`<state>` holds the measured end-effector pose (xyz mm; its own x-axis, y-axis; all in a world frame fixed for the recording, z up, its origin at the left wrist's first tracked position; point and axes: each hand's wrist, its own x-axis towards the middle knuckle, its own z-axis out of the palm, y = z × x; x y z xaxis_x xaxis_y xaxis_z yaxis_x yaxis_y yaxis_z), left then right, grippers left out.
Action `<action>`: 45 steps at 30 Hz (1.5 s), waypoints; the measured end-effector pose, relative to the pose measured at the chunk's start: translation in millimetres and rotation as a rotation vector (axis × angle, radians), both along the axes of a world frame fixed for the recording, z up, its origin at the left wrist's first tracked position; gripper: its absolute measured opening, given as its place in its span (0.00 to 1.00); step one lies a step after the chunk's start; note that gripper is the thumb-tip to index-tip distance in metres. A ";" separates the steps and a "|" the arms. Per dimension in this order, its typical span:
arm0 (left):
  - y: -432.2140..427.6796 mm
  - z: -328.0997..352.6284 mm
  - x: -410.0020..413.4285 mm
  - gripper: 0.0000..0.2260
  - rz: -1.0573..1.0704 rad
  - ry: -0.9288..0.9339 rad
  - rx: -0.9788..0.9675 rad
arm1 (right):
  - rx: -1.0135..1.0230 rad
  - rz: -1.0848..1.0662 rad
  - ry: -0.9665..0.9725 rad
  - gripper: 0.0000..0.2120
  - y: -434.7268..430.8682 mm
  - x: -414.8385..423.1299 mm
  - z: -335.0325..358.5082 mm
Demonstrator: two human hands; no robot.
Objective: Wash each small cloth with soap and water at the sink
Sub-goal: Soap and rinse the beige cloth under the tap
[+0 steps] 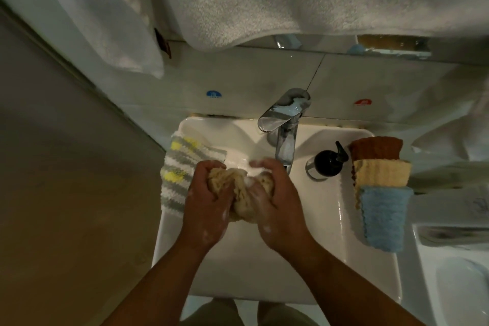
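Observation:
Over the white sink (328,214), both my hands hold a bunched, wet beige cloth (239,193). My left hand (205,201) grips its left part and my right hand (275,201) grips its right part. Soap foam sits on the cloth and on both hands. The chrome tap (284,130) stands just behind my right hand. A striped grey, white and yellow cloth (180,169) hangs over the sink's left rim. On the right rim lie a brown cloth (375,148), a yellow cloth (381,172) and a blue cloth (383,217). A black soap pump bottle (326,163) stands beside them.
White towels (264,0) hang above the sink against the wall. A wall panel runs along the left side. A second white basin (455,272) sits at the right edge. Blue and red stickers mark the tiles behind the tap.

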<state>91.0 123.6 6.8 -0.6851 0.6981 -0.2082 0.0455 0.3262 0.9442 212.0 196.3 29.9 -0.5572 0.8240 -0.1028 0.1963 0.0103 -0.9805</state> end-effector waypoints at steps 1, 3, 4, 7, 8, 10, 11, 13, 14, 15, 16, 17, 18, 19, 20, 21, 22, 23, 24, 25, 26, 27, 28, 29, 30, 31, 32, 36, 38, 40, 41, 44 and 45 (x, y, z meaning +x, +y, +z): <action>3.3 1.6 -0.6 0.13 0.028 0.011 0.029 | 0.015 -0.003 -0.001 0.08 7.3 -4.8 4.6; 9.5 5.6 -2.2 0.13 0.058 0.021 0.099 | -0.006 -0.003 0.020 0.09 17.7 -12.8 11.3; 12.6 6.8 -3.4 0.13 0.070 0.025 0.126 | -0.022 -0.006 0.043 0.10 20.9 -15.5 14.0; 20.3 12.7 -6.3 0.13 0.091 0.054 0.179 | -0.087 -0.017 0.122 0.08 26.3 -20.2 21.4; 22.3 13.7 -7.3 0.13 0.097 0.063 0.186 | -0.108 -0.021 0.148 0.08 27.1 -21.6 24.9; 25.5 17.2 -8.0 0.13 0.107 0.055 0.199 | -0.133 -0.050 0.201 0.10 27.2 -24.1 28.4; 27.0 19.8 -7.9 0.13 0.111 0.052 0.200 | -0.145 -0.062 0.232 0.11 26.4 -25.3 29.9; 29.4 26.1 -7.4 0.13 0.128 0.044 0.187 | -0.170 -0.076 0.291 0.14 25.0 -27.0 32.5; 30.1 28.5 -7.3 0.13 0.139 0.042 0.185 | -0.180 -0.081 0.311 0.14 24.6 -27.7 34.2; 31.0 30.9 -7.0 0.13 0.145 0.048 0.183 | -0.188 -0.086 0.328 0.15 24.9 -28.5 35.4; 31.8 32.7 -6.8 0.12 0.149 0.060 0.177 | -0.200 -0.090 0.346 0.15 25.8 -29.1 37.3; 32.5 34.2 -6.5 0.12 0.148 0.071 0.170 | -0.207 -0.097 0.355 0.15 27.0 -29.3 37.3; 33.3 35.2 -6.0 0.12 0.145 0.073 0.167 | -0.208 -0.103 0.353 0.14 28.3 -29.4 37.9; 33.7 36.4 -5.3 0.12 0.143 0.066 0.166 | -0.195 -0.105 0.342 0.13 29.7 -29.1 37.5; 33.5 36.9 -4.7 0.12 0.143 0.052 0.170 | -0.172 -0.103 0.327 0.10 30.4 -28.6 36.7; 32.7 37.4 -3.6 0.12 0.139 0.037 0.182 | -0.132 -0.090 0.310 0.07 30.9 -27.0 35.4; 30.8 36.3 -2.8 0.12 0.133 0.021 0.191 | -0.093 -0.074 0.298 0.05 30.2 -24.4 32.9; 27.9 34.4 -2.1 0.13 0.125 -0.001 0.192 | -0.068 -0.052 0.297 0.04 28.2 -21.1 30.1; 22.9 30.3 -2.0 0.13 0.116 -0.025 0.182 | -0.074 -0.035 0.298 0.03 24.1 -17.3 26.8; 17.3 25.4 -1.5 0.13 0.105 -0.052 0.164 | -0.096 -0.023 0.287 0.03 18.4 -12.5 21.4; 11.0 19.2 -1.0 0.13 0.094 -0.075 0.139 | -0.122 -0.011 0.262 0.04 11.4 -7.2 14.8; 4.6 12.1 -0.1 0.13 0.084 -0.093 0.107 | -0.142 -0.004 0.225 0.04 3.9 -1.8 5.9; -0.4 5.1 1.7 0.13 0.078 -0.110 0.072 | -0.159 0.002 0.186 0.06 -2.8 3.9 -4.1; -4.2 -1.8 4.4 0.13 0.073 -0.132 0.039 | -0.164 0.001 0.149 0.07 -7.7 9.7 -16.3; -6.8 -8.5 8.2 0.12 0.071 -0.167 0.015 | -0.155 -0.008 0.107 0.08 -10.3 15.2 -28.2; -7.8 -16.5 11.9 0.11 0.077 -0.213 -0.003 | -0.144 -0.022 0.068 0.09 -9.9 19.7 -39.4; -7.7 -24.4 15.5 0.09 0.080 -0.255 -0.022 | -0.148 -0.042 0.039 0.08 -7.9 23.8 -49.6; 1.0 -50.9 25.1 0.07 0.075 -0.360 -0.083 | -0.185 -0.080 -0.033 0.08 7.3 30.1 -75.9; 6.6 -56.0 29.0 0.05 0.064 -0.355 -0.088 | -0.183 -0.073 -0.059 0.08 13.5 27.1 -81.3; 11.6 -57.7 34.8 0.03 0.030 -0.373 -0.082 | -0.213 -0.088 -0.072 0.10 17.8 23.3 -83.8; 13.9 -57.5 38.2 0.02 0.008 -0.393 -0.076 | -0.229 -0.109 -0.082 0.11 19.7 22.1 -83.5; 22.3 -55.4 48.4 0.06 -0.054 -0.395 -0.084 | -0.179 -0.158 -0.111 0.14 26.3 22.4 -82.2; 26.3 -55.9 52.4 0.06 -0.068 -0.386 -0.083 | -0.148 -0.167 -0.133 0.14 29.4 23.0 -82.3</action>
